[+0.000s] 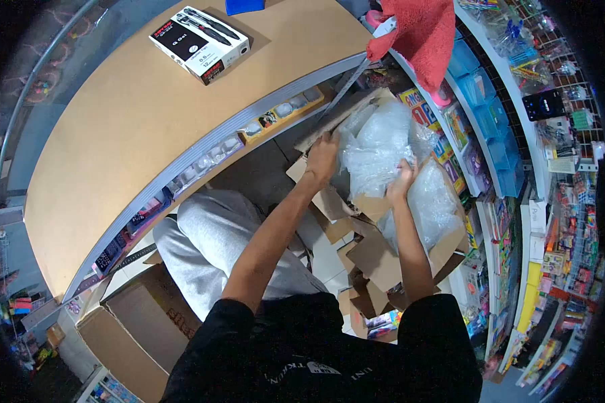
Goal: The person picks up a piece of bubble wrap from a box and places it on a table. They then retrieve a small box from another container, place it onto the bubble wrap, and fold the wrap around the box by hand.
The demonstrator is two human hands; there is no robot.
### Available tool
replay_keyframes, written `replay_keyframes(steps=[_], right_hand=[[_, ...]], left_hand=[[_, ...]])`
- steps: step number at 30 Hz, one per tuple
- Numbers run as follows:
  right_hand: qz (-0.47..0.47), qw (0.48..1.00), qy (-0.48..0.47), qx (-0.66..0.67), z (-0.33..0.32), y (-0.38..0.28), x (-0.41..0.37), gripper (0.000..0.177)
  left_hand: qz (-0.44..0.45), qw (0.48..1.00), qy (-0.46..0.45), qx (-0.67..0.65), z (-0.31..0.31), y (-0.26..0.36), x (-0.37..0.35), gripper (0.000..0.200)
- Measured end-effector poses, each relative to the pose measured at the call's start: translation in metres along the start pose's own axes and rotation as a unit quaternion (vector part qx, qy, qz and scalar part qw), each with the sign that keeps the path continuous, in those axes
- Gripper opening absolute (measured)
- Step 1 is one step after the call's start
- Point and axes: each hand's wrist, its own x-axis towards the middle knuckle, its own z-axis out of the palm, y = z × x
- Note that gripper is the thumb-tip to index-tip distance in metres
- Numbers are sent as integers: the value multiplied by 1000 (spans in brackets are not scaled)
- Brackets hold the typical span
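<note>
An open cardboard box (444, 258) stands on the floor right of my legs, filled with clear bubble wrap (383, 127). My right hand (402, 180) is closed on the crumpled wrap near its lower right part. At the box's left edge, my left hand (323, 158) has its fingers curled down beside the wrap. Whether those fingers grip the cardboard or the plastic is hidden. More clear plastic wrap (433, 205) bulges up to the right of my right hand. Whatever lies inside the wrap cannot be made out.
A curved wooden counter (107, 127) is at my left, carrying a pen box (200, 43). Another cardboard box (134, 329) lies open behind my legs. Shelves with blue bins (480, 101) and a red cloth (423, 37) flank the right side.
</note>
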Motion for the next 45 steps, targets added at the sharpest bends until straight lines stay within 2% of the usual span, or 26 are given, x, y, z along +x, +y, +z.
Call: replay_keyframes(steps=[2,5,6,8,11,12,15,18,21,25,27,28,31,32,35,36,39,40,43,45], right_hand=[[13,999,33,1,1,-2,-1,58],[22,999,47,14,-2,1,1,64],[26,999,37,21,-5,3,3,64],[31,999,20,31,-7,1,3,61],[31,999,-18,31,-3,-2,-5,54],[22,999,-38,24,-2,-5,-8,51],[-21,997,-72,-21,2,-10,-17,43],[-64,989,-114,-71,-1,-12,-15,35],[-98,980,-127,-115,-4,-1,-11,29],[-111,977,-112,-147,6,-7,-17,23],[-117,985,-66,-109,9,-4,-14,20],[-120,988,-43,-90,10,-3,-13,19],[-125,986,-54,-99,7,-6,-11,16],[-137,983,-49,-115,8,-8,-12,15],[-163,976,-31,-144,11,-3,-11,16],[-170,975,-18,-139,12,-1,-9,17],[-171,978,46,-110,17,-6,-18,21],[-168,978,71,-97,20,-11,-22,22],[-143,985,25,-98,17,-18,-25,27],[-120,989,-30,-79,11,-15,-24,30]], left_hand=[[13,997,-48,52,0,-1,3,47],[43,997,-10,57,-3,6,5,44],[105,994,-6,-27,-5,7,6,47],[224,955,1,-195,-13,12,10,52],[156,951,-127,-234,-15,35,2,51],[133,955,-98,-245,-15,42,0,39],[96,944,-125,-289,2,25,5,19],[9,917,-18,-398,17,9,0,10],[-55,917,96,-383,6,12,-10,8],[-103,927,179,-314,10,-10,-6,17],[-150,926,209,-275,-6,-11,-4,21],[-189,917,185,-298,-12,-14,-5,25],[-179,905,234,-306,-18,-16,-9,26],[-184,912,214,-297,-20,-21,-14,27],[-183,900,243,-313,-20,-21,-22,28],[-233,889,201,-338,-23,-23,-22,29],[-271,859,191,-390,-16,-38,-18,30],[-237,869,270,-340,-28,-20,-20,31],[-243,881,211,-346,-37,-15,-23,32],[-181,905,117,-368,-37,-11,-25,31]])
